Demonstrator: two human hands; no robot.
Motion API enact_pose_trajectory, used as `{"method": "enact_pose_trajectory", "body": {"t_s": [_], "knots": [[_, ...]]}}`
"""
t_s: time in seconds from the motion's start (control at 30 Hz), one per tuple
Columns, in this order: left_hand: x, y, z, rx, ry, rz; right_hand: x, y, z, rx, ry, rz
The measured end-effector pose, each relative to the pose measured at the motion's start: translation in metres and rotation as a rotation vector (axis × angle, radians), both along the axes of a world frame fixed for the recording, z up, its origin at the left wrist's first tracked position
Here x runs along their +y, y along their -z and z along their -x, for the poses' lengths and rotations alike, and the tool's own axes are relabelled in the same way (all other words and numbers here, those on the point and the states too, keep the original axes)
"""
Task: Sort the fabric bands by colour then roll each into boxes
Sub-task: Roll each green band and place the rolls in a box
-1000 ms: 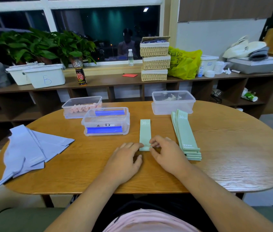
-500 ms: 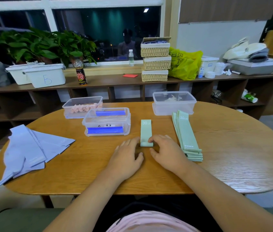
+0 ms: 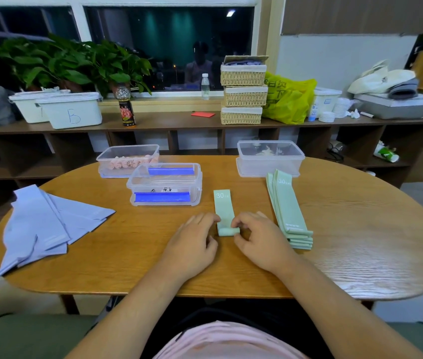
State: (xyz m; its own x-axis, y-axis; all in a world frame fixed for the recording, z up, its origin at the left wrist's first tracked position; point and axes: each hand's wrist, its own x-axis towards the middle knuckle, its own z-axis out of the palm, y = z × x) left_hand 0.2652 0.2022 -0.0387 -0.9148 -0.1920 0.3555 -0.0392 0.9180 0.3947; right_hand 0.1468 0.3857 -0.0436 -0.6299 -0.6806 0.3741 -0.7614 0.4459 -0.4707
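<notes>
A rounded wooden desk stands before a long dark-brown open shelf unit; behind, a white-framed window shows night darkness and a reflected ceiling light. Leafy green potted plants line the sill; a plain white wall lies rightward.

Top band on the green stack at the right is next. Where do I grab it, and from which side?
Pinch the top band at its near short end, coming in from the table's near edge. The green stack's near ends lie stepped, so that end should lift alone; the far ends sit close to the clear box.
</notes>
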Motion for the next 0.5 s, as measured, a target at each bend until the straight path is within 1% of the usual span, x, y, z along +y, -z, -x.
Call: {"method": "enact_pose_trajectory", "body": {"t_s": [0.17, 0.3, 0.43, 0.5], "knots": [[0.0011, -0.0008, -0.0013, -0.019, 0.066, 0.060, -0.0014, -0.0017, 0.0012, 0.029, 0.011, -0.022], [0.0012, 0.0003, 0.0018, -0.027, 0.046, 0.076, -0.0017, -0.0018, 0.0015, 0.036, 0.038, -0.049], [0.0006, 0.0004, 0.0043, -0.054, 0.025, 0.080, -0.0017, -0.0032, 0.0003, 0.051, 0.039, -0.014], [0.0002, 0.0001, 0.0056, -0.075, 0.015, 0.081, -0.0020, -0.0029, 0.0001, 0.065, 0.027, -0.031]]}}
